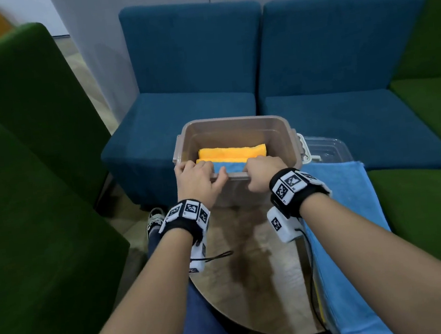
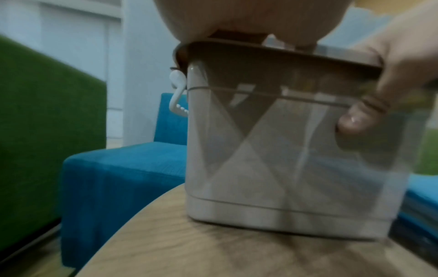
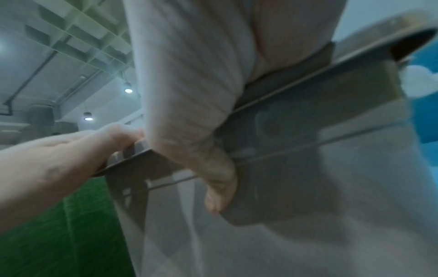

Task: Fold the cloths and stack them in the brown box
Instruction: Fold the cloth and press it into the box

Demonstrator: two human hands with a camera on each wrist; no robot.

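Wooden round table, blue and green sofas around it, grey wall behind.
Brown box at the table's far edge; left hand and right hand both curl over its near rim, fingertips hidden inside. Orange cloth folded in the box, blue cloth in front of it, mostly covered. Blue towel along the right edge; clear lid half hidden. Wrist views blurred.
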